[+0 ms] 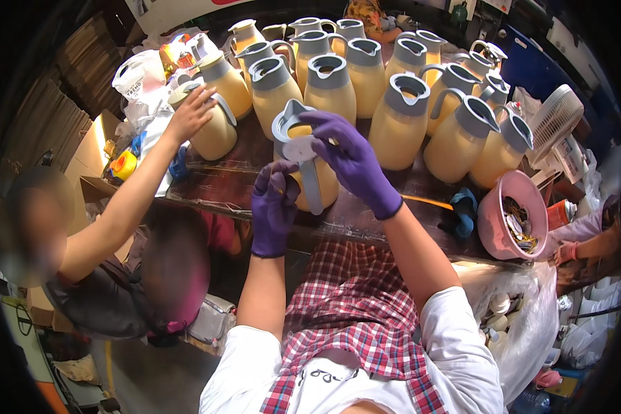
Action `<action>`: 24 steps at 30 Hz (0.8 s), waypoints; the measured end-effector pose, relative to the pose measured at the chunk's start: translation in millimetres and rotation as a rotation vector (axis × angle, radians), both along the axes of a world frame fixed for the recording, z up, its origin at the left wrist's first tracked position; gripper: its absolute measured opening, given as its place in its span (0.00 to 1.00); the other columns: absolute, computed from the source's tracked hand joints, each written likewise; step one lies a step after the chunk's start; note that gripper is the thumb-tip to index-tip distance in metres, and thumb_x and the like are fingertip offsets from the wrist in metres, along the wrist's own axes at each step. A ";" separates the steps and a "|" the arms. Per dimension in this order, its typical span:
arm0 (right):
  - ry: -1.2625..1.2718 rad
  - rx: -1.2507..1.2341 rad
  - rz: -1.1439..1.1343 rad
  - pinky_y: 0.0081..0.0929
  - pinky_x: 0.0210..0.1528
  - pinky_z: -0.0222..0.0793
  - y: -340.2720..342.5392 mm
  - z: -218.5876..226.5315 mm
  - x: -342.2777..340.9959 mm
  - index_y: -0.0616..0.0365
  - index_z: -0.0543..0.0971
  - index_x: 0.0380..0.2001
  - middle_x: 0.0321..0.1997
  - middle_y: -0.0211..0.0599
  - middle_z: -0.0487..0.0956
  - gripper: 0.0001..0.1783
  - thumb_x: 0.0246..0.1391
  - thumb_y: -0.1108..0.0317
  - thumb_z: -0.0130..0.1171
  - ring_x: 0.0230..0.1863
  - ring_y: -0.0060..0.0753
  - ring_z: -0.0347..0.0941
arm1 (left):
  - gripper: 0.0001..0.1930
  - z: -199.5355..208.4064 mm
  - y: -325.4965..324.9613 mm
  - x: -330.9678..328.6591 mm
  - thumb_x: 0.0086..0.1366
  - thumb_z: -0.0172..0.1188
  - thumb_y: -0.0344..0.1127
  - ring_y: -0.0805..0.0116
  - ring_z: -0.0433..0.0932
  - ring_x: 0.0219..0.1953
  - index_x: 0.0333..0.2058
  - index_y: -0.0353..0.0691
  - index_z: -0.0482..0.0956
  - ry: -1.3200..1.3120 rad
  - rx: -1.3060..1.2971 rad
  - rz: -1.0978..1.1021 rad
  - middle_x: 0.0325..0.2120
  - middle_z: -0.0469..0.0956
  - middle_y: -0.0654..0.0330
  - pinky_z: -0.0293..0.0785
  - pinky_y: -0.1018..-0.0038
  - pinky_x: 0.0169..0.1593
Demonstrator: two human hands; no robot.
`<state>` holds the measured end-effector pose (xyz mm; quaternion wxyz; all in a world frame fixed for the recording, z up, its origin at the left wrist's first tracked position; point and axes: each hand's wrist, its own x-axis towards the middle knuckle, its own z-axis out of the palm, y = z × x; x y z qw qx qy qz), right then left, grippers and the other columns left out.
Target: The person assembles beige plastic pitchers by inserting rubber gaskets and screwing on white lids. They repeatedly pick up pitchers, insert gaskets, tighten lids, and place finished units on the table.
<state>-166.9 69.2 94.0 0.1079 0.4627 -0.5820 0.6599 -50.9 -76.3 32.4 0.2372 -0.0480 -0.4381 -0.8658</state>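
Note:
A cream jug (pixel 328 181) with a grey collar and handle stands at the table's near edge, open at the top, its handle toward me. Over the handle, my right hand (pixel 348 152) in a purple glove pinches a thin whitish disc (pixel 298 148) by its edge. My left hand (pixel 274 203), gloved alike, is at the jug's left side with fingers curled and fingertips together. Whatever it may hold is too small to make out. More such jugs (pixel 400 127) crowd the table behind, several of them without lids.
At left, another person's bare hand (pixel 193 114) rests on a jug (pixel 214 134). To the right are a pink basin (pixel 490 217) of small metal parts, a blue cloth-like bundle (pixel 464 212) and a white fan (pixel 555 121). White plastic bags (pixel 138 76) lie at the far left.

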 end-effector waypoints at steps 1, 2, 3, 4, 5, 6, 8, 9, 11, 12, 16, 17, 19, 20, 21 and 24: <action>0.072 0.005 -0.095 0.34 0.57 0.69 11.2 -7.4 12.2 0.60 0.78 0.40 0.51 0.42 0.79 0.07 0.59 0.72 0.64 0.54 0.42 0.74 | 0.15 -15.8 -1.4 8.2 0.71 0.62 0.44 0.81 0.70 0.29 0.49 0.42 0.79 0.060 0.007 -0.019 0.40 0.80 0.65 0.66 0.84 0.31; 0.069 -0.004 -0.161 0.35 0.59 0.69 22.3 -26.1 20.8 0.59 0.78 0.40 0.52 0.44 0.78 0.08 0.58 0.73 0.64 0.57 0.43 0.73 | 0.14 -29.7 0.0 12.6 0.70 0.63 0.43 0.79 0.72 0.30 0.49 0.42 0.80 0.127 0.015 -0.046 0.41 0.81 0.64 0.68 0.82 0.33; 0.066 -0.010 -0.231 0.35 0.60 0.68 34.2 -44.7 28.7 0.58 0.78 0.41 0.54 0.45 0.78 0.08 0.57 0.74 0.64 0.59 0.44 0.71 | 0.14 -41.8 4.4 18.5 0.70 0.63 0.42 0.78 0.72 0.30 0.49 0.42 0.80 0.111 0.108 -0.112 0.41 0.81 0.63 0.68 0.81 0.34; -0.014 0.024 -0.254 0.35 0.60 0.68 41.4 -67.6 39.2 0.59 0.78 0.41 0.53 0.45 0.78 0.09 0.57 0.74 0.64 0.57 0.44 0.72 | 0.14 -53.1 11.3 25.4 0.69 0.64 0.42 0.77 0.71 0.30 0.49 0.42 0.80 0.094 0.203 -0.180 0.41 0.81 0.62 0.68 0.80 0.35; -0.096 0.059 -0.270 0.35 0.59 0.69 47.1 -89.2 52.7 0.59 0.78 0.41 0.52 0.44 0.78 0.09 0.57 0.75 0.64 0.55 0.44 0.74 | 0.15 -66.1 17.6 34.1 0.69 0.64 0.42 0.75 0.71 0.29 0.49 0.42 0.79 0.073 0.298 -0.240 0.41 0.81 0.61 0.68 0.79 0.36; -0.173 0.088 -0.281 0.36 0.58 0.70 49.8 -103.4 62.0 0.59 0.78 0.41 0.51 0.44 0.79 0.09 0.57 0.75 0.64 0.53 0.44 0.75 | 0.15 -77.4 20.7 37.7 0.68 0.64 0.41 0.74 0.70 0.29 0.49 0.43 0.79 0.059 0.389 -0.296 0.41 0.81 0.60 0.68 0.78 0.36; -0.405 0.209 -0.289 0.35 0.53 0.72 55.2 -125.1 73.3 0.60 0.78 0.41 0.46 0.41 0.80 0.08 0.57 0.74 0.63 0.47 0.41 0.77 | 0.14 -104.7 25.2 37.1 0.70 0.60 0.46 0.78 0.66 0.25 0.48 0.48 0.79 0.050 0.620 -0.429 0.40 0.81 0.64 0.64 0.78 0.34; -0.520 0.265 -0.295 0.35 0.51 0.73 56.7 -131.5 76.9 0.60 0.78 0.41 0.44 0.40 0.80 0.08 0.58 0.74 0.62 0.44 0.40 0.78 | 0.13 -115.1 28.1 36.4 0.71 0.59 0.45 0.79 0.65 0.25 0.48 0.48 0.79 0.022 0.784 -0.447 0.39 0.82 0.64 0.63 0.79 0.32; -0.523 0.380 -0.377 0.31 0.44 0.73 54.4 -138.9 63.7 0.60 0.78 0.41 0.39 0.38 0.80 0.07 0.59 0.73 0.61 0.39 0.35 0.78 | 0.11 -130.0 24.3 29.9 0.73 0.55 0.44 0.80 0.64 0.24 0.48 0.50 0.80 -0.058 1.065 -0.483 0.35 0.81 0.66 0.58 0.79 0.29; -0.516 0.436 -0.416 0.29 0.40 0.73 51.4 -136.5 53.2 0.59 0.78 0.41 0.36 0.37 0.80 0.07 0.59 0.73 0.60 0.36 0.33 0.78 | 0.12 -130.8 23.7 25.1 0.74 0.53 0.44 0.80 0.65 0.25 0.50 0.51 0.80 -0.056 1.066 -0.464 0.36 0.81 0.66 0.59 0.80 0.29; -0.743 0.094 -0.143 0.26 0.36 0.69 35.3 -141.8 30.0 0.59 0.79 0.41 0.31 0.31 0.79 0.07 0.58 0.74 0.60 0.31 0.28 0.75 | 0.13 -134.8 6.7 4.8 0.75 0.51 0.43 0.81 0.70 0.28 0.53 0.51 0.79 -0.026 1.013 -0.433 0.39 0.82 0.69 0.62 0.81 0.29; -0.733 0.036 -0.131 0.26 0.43 0.70 29.4 -125.8 34.4 0.58 0.80 0.41 0.35 0.29 0.80 0.08 0.57 0.75 0.60 0.36 0.28 0.75 | 0.13 -137.7 -4.2 1.7 0.75 0.53 0.43 0.81 0.71 0.29 0.53 0.50 0.79 -0.012 0.990 -0.419 0.39 0.82 0.70 0.62 0.81 0.29; -0.471 -0.129 -0.170 0.28 0.51 0.68 23.4 -101.1 24.6 0.57 0.80 0.41 0.40 0.31 0.81 0.09 0.56 0.75 0.61 0.43 0.31 0.75 | 0.14 -77.7 -0.5 -8.4 0.74 0.55 0.45 0.80 0.71 0.30 0.51 0.47 0.80 0.045 0.840 -0.264 0.36 0.80 0.68 0.63 0.80 0.29; -0.345 -0.207 -0.180 0.29 0.55 0.67 18.8 -88.2 20.0 0.56 0.80 0.41 0.43 0.32 0.81 0.09 0.56 0.75 0.61 0.47 0.32 0.76 | 0.14 -43.0 2.0 -8.5 0.74 0.56 0.45 0.80 0.71 0.31 0.50 0.45 0.80 0.071 0.764 -0.177 0.34 0.79 0.67 0.63 0.79 0.29; -0.232 -0.174 -0.220 0.30 0.58 0.65 14.5 -70.9 16.1 0.56 0.79 0.41 0.46 0.33 0.81 0.09 0.56 0.74 0.61 0.50 0.33 0.75 | 0.14 -19.5 2.6 -10.1 0.73 0.57 0.45 0.79 0.72 0.32 0.50 0.43 0.80 0.071 0.603 -0.111 0.34 0.79 0.67 0.65 0.80 0.31; 0.081 -0.048 -0.292 0.35 0.65 0.59 -1.0 -17.3 -0.1 0.56 0.79 0.41 0.52 0.37 0.81 0.09 0.56 0.73 0.62 0.56 0.36 0.75 | 0.15 17.0 -1.9 -22.2 0.73 0.59 0.42 0.79 0.75 0.35 0.51 0.40 0.79 0.047 0.203 0.072 0.37 0.80 0.67 0.71 0.82 0.35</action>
